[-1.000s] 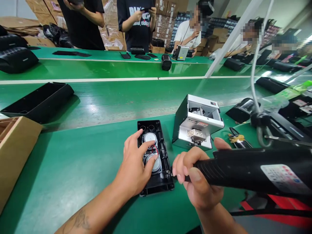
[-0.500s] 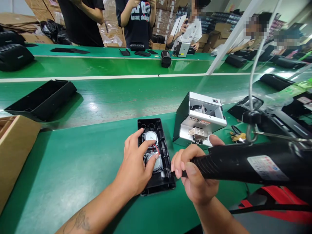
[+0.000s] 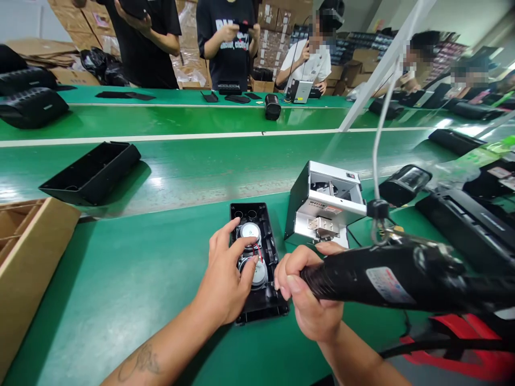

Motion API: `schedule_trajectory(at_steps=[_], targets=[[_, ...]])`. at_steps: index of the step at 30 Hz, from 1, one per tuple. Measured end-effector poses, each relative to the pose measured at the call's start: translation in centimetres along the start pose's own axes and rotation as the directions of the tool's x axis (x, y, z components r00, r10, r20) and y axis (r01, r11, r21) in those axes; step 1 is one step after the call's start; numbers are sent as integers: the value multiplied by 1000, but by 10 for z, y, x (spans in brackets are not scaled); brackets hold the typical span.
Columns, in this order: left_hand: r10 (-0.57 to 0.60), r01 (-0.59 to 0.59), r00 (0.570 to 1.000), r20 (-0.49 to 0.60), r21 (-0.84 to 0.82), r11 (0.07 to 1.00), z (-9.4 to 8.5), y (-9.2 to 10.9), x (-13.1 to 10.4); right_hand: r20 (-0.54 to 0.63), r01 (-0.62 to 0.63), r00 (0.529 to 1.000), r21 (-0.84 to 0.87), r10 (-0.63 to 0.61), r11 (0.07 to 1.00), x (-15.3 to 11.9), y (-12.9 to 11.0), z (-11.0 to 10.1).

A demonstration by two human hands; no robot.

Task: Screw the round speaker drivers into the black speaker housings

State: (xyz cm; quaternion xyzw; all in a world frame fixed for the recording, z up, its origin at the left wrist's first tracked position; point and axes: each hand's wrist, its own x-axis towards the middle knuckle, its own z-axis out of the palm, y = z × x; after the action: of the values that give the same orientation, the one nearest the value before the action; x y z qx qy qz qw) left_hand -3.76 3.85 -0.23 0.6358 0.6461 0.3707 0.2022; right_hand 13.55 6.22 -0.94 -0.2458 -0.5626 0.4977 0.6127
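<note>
A black speaker housing lies on the green bench with two round speaker drivers in it and red wires between them. My left hand holds the housing from its left side, fingertips along the edge and by the upper driver, thumb on the lower driver. My right hand is wrapped round the front of a black electric screwdriver, which hangs from a grey cable. The screwdriver's tip points at the housing's right edge, by the lower driver; my fingers hide most of the bit.
A silver screw feeder stands behind my right hand. A cardboard box is at the left. On the conveyor sits an empty black casing. More black speakers lie at the right. Several people stand across the line.
The screwdriver and my right hand have moved slightly left and down over the housing's right edge. My left hand stays on the housing. The whole view has shifted a little.
</note>
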Motion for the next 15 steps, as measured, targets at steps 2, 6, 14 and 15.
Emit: schedule_trajectory(at_steps=[2,6,14,15], targets=[[12,-12,1000,-17,5,1000,1,-2,0,-9,32,999,-20,-33,999,-2,3,-1],[69,-64,995,-73,72,995,2,-2,0,-11,44,999,-14,-44,999,-4,4,4],[408,-327,877,-252,310,893,6,8,-39,-127,-5,991,185,29,983,15,-9,-4],[435,-349,865,-251,323,880,10,8,-47,-173,16,985,242,27,970,19,-12,-13]])
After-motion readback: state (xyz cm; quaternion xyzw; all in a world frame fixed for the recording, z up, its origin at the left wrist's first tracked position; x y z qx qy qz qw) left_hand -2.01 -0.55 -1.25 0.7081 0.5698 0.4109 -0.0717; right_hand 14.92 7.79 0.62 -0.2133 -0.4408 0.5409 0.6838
